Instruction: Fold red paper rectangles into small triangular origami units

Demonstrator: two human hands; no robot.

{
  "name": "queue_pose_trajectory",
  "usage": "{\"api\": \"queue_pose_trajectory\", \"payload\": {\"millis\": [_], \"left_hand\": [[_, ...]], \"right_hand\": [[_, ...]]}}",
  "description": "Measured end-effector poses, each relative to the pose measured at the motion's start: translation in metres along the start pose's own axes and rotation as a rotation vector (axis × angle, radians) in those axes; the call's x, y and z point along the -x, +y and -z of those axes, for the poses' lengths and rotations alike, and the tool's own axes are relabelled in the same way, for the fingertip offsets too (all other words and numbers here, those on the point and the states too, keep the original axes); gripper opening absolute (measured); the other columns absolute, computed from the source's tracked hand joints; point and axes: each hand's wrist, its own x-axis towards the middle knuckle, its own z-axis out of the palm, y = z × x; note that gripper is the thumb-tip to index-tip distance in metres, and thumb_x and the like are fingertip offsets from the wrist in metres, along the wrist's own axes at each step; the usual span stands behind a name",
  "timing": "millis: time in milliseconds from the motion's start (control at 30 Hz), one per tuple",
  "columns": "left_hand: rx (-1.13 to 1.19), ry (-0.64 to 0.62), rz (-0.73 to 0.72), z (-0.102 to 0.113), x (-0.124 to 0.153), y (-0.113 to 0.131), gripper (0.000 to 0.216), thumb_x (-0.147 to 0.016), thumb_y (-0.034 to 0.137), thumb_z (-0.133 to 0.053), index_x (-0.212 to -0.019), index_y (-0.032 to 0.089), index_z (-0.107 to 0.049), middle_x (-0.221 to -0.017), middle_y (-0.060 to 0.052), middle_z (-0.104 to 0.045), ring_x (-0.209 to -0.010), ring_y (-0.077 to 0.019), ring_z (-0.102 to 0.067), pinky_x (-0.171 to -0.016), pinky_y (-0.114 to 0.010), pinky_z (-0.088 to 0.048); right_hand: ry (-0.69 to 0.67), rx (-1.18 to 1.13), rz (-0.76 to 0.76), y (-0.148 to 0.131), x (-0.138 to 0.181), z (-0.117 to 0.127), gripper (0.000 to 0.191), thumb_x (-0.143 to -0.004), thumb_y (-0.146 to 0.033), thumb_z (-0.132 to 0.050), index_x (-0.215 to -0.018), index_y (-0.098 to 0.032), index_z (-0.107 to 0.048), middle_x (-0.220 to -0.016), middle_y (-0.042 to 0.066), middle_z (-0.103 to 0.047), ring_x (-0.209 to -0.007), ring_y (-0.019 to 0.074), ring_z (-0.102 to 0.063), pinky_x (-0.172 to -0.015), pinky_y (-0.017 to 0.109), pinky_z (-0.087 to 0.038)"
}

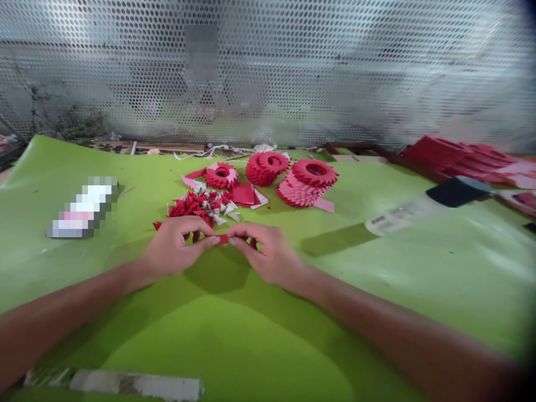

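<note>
Between my two hands is a small red piece of paper (223,239), pinched at both ends above the green table. My left hand (178,245) grips its left end between thumb and fingertips. At the right end, the thumb and fingers of my right hand (268,251) are closed on it. Just beyond my left hand lies a heap of folded red and white paper pieces (192,205). Flat red paper squares (243,193) lie beside the heap. Farther back stand ring-shaped stacks of folded paper: a small red and pink ring (221,175), a red stack (266,170) and a red-and-pink stack (307,184).
A phone with a blurred screen (84,207) lies at the left. On the right is a white bottle with a dark cap (410,212). Stacked red paper (444,156) sits at the far right. A perforated metal panel (268,72) rises behind the green table (226,346).
</note>
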Motion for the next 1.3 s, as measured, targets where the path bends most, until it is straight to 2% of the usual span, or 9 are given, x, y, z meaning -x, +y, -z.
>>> {"api": "queue_pose_trajectory", "payload": {"millis": [133, 300, 400, 567, 667, 800, 1000, 1167, 1300], "left_hand": [[0.007, 0.019, 0.020, -0.0003, -0.0013, -0.0014, 0.015, -0.089, 0.030, -0.070, -0.082, 0.018, -0.077, -0.075, -0.003, -0.076, -0.058, -0.0122, -0.060, -0.050, -0.021, -0.041], [0.010, 0.037, 0.036, -0.0002, -0.0017, -0.0022, 0.014, -0.088, 0.029, -0.070, -0.081, 0.019, -0.077, -0.073, -0.001, -0.075, -0.056, -0.0108, -0.056, -0.049, -0.020, -0.037], [0.008, 0.031, 0.049, -0.0001, -0.0020, -0.0006, 0.015, -0.088, 0.029, -0.070, -0.081, 0.019, -0.077, -0.073, -0.002, -0.075, -0.056, -0.0110, -0.056, -0.050, -0.021, -0.038], [0.027, -0.004, 0.102, 0.0001, -0.0025, 0.0009, 0.019, -0.089, 0.034, -0.069, -0.080, 0.018, -0.077, -0.074, -0.003, -0.075, -0.058, -0.0118, -0.058, -0.050, -0.021, -0.039], [0.054, -0.001, 0.172, 0.0021, -0.0030, -0.0008, 0.026, -0.089, 0.042, -0.068, -0.083, 0.018, -0.077, -0.077, -0.004, -0.076, -0.056, -0.0119, -0.056, -0.047, -0.021, -0.038], [0.092, 0.019, 0.218, 0.0047, -0.0032, -0.0015, 0.032, -0.088, 0.048, -0.067, -0.085, 0.017, -0.077, -0.072, -0.004, -0.073, -0.048, -0.0099, -0.048, -0.042, -0.020, -0.032], [0.069, -0.132, 0.165, 0.0015, -0.0027, 0.0006, 0.035, -0.091, 0.048, -0.062, -0.091, 0.016, -0.077, -0.075, -0.004, -0.073, -0.049, -0.0101, -0.050, -0.042, -0.020, -0.031], [0.047, -0.159, 0.194, 0.0006, -0.0028, -0.0040, 0.040, -0.090, 0.051, -0.064, -0.075, 0.015, -0.072, -0.060, 0.000, -0.064, -0.044, -0.0086, -0.045, -0.040, -0.020, -0.027], [0.043, -0.182, 0.201, -0.0005, -0.0013, -0.0077, 0.049, -0.087, 0.060, -0.066, -0.066, 0.016, -0.066, -0.052, 0.002, -0.057, -0.040, -0.0080, -0.040, -0.037, -0.019, -0.024]], "right_hand": [[-0.051, -0.035, -0.063, -0.0002, -0.0016, 0.0006, 0.022, -0.100, -0.029, -0.053, -0.109, -0.020, -0.071, -0.100, 0.005, -0.076, -0.076, 0.0154, -0.067, -0.058, 0.024, -0.046], [-0.088, -0.008, -0.112, -0.0024, -0.0010, 0.0017, 0.027, -0.101, -0.036, -0.052, -0.104, -0.019, -0.073, -0.085, 0.004, -0.075, -0.055, 0.0111, -0.055, -0.046, 0.023, -0.033], [-0.094, -0.001, -0.116, -0.0030, -0.0002, 0.0010, 0.030, -0.100, -0.041, -0.053, -0.106, -0.019, -0.073, -0.086, 0.003, -0.075, -0.051, 0.0098, -0.051, -0.044, 0.023, -0.030], [-0.055, 0.057, -0.054, 0.0001, -0.0010, 0.0009, 0.024, -0.101, -0.029, -0.051, -0.103, -0.018, -0.073, -0.087, 0.004, -0.075, -0.062, 0.0120, -0.058, -0.054, 0.024, -0.037], [-0.098, 0.051, -0.069, 0.0026, -0.0018, 0.0042, 0.025, -0.102, -0.026, -0.047, -0.109, -0.020, -0.071, -0.086, 0.003, -0.073, -0.063, 0.0128, -0.058, -0.055, 0.024, -0.038], [-0.165, 0.008, -0.139, 0.0016, -0.0017, 0.0067, 0.027, -0.103, -0.036, -0.045, -0.113, -0.021, -0.066, -0.084, 0.003, -0.070, -0.058, 0.0123, -0.054, -0.050, 0.023, -0.036], [-0.115, 0.024, -0.115, -0.0012, -0.0012, 0.0020, 0.029, -0.104, -0.040, -0.046, -0.101, -0.020, -0.067, -0.077, 0.001, -0.068, -0.059, 0.0124, -0.054, -0.052, 0.025, -0.036], [0.027, 0.066, -0.010, 0.0011, -0.0017, 0.0030, 0.021, -0.100, -0.031, -0.052, -0.108, -0.018, -0.066, -0.098, 0.006, -0.073, -0.072, 0.0144, -0.064, -0.059, 0.025, -0.046], [-0.069, 0.133, 0.123, -0.0042, 0.0018, 0.0036, 0.027, -0.092, -0.028, -0.063, -0.117, -0.018, -0.066, -0.109, 0.008, -0.074, -0.076, 0.0158, -0.067, -0.066, 0.029, -0.054]]}}
